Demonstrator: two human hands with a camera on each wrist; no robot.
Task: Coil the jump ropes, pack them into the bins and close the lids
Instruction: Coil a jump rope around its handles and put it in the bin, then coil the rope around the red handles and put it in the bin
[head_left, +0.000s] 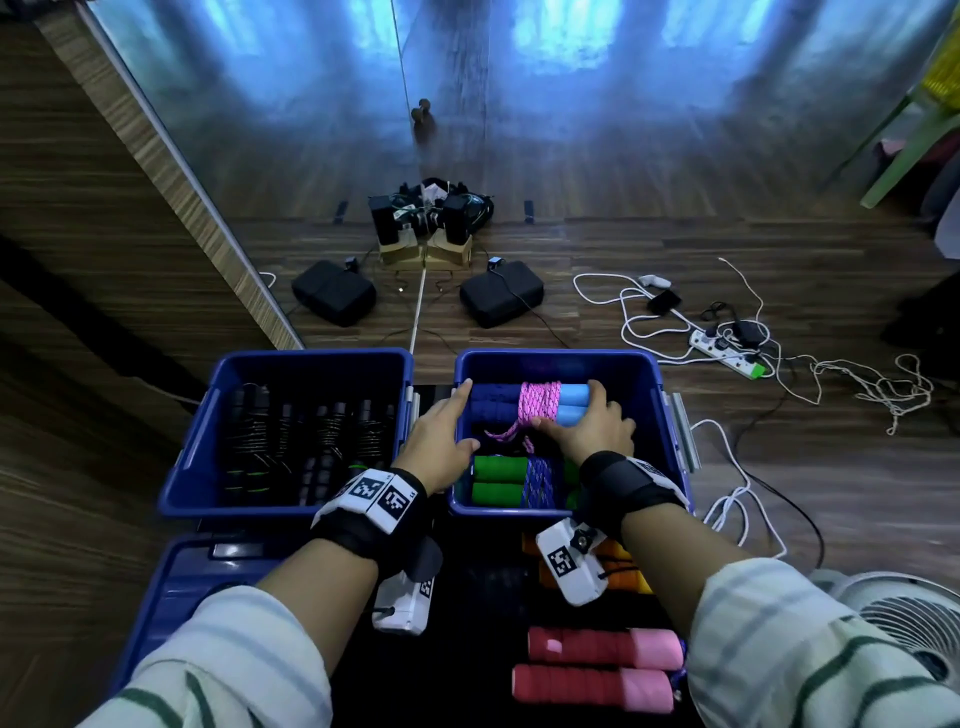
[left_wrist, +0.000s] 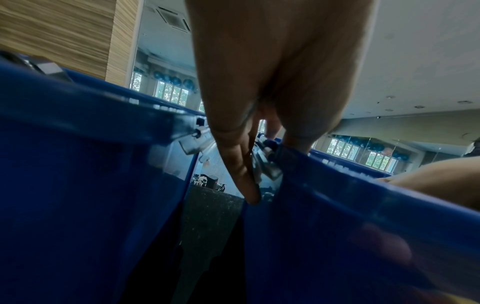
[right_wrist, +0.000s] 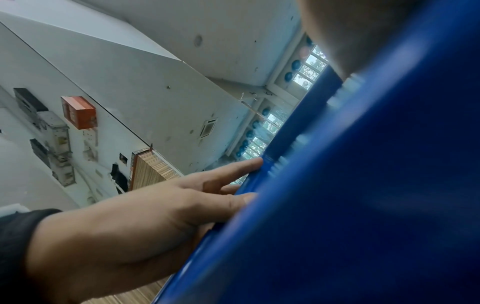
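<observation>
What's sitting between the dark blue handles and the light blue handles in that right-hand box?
In the head view, a coil of pink patterned rope is wound around the bundle, between the dark blue handles and the light blue handles.

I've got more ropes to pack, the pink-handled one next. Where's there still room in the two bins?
The right bin has a dark gap between the pink-corded rope at the back and the green-handled rope at the front; both hands are there now. The left bin is crowded with black ropes across its floor, leaving only a strip along the far wall.
</observation>
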